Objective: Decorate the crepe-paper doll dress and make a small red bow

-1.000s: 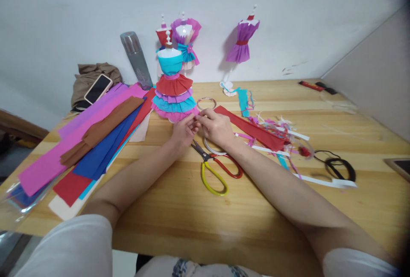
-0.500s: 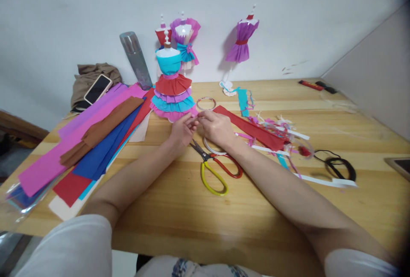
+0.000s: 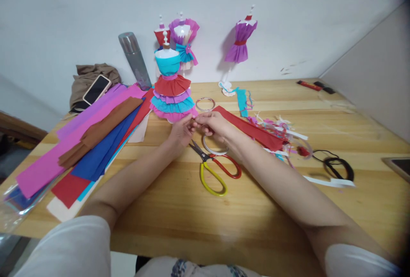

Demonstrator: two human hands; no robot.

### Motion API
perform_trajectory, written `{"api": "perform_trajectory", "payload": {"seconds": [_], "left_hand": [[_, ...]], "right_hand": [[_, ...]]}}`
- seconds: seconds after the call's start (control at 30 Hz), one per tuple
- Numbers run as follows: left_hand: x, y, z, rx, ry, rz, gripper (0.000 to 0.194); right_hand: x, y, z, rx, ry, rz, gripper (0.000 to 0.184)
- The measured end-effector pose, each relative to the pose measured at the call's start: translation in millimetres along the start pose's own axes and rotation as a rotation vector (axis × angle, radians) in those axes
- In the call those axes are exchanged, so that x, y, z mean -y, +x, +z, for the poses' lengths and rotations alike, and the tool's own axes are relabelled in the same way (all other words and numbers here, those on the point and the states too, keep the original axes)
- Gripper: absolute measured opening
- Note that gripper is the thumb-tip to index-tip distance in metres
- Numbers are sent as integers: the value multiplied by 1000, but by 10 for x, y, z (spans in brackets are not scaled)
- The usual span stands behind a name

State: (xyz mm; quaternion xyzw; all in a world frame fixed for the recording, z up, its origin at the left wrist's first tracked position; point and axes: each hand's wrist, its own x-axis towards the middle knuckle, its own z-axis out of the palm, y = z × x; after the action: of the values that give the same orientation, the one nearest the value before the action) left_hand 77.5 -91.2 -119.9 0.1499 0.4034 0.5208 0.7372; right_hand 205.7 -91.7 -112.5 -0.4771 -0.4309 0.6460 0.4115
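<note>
A small mannequin wearing a tiered paper dress point(image 3: 172, 91) in blue, red, purple and pink stands on the wooden table point(image 3: 192, 208). My left hand point(image 3: 181, 131) and my right hand point(image 3: 214, 125) meet at the pink bottom frill of the dress, fingers pinched together on its hem. Just below my hands lie scissors point(image 3: 214, 170) with one yellow and one red handle, and a roll of tape point(image 3: 214, 147) partly under my right wrist.
Long sheets of coloured crepe paper point(image 3: 92, 138) fan out at the left, with a phone point(image 3: 96, 89) on brown cloth behind. A metal flask point(image 3: 132, 59) and other dressed mannequins point(image 3: 238, 46) stand by the wall. Red paper strip point(image 3: 253, 132), scraps and a black cord point(image 3: 336, 166) lie right.
My right hand has lifted slightly off the table and turned, its fingers now curled under at the hem. The left hand stays pinched at the same spot.
</note>
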Motion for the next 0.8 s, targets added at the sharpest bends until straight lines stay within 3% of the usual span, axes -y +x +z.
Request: {"api": "perform_trajectory", "payload": {"seconds": [0.17, 0.8], "left_hand": [[14, 37, -64, 36, 3, 13, 21], [0, -25, -109, 81, 11, -6, 16]], "right_hand": [[35, 5, 54, 21, 231, 93, 22], [-81, 140, 85, -26, 229, -39, 28]]}}
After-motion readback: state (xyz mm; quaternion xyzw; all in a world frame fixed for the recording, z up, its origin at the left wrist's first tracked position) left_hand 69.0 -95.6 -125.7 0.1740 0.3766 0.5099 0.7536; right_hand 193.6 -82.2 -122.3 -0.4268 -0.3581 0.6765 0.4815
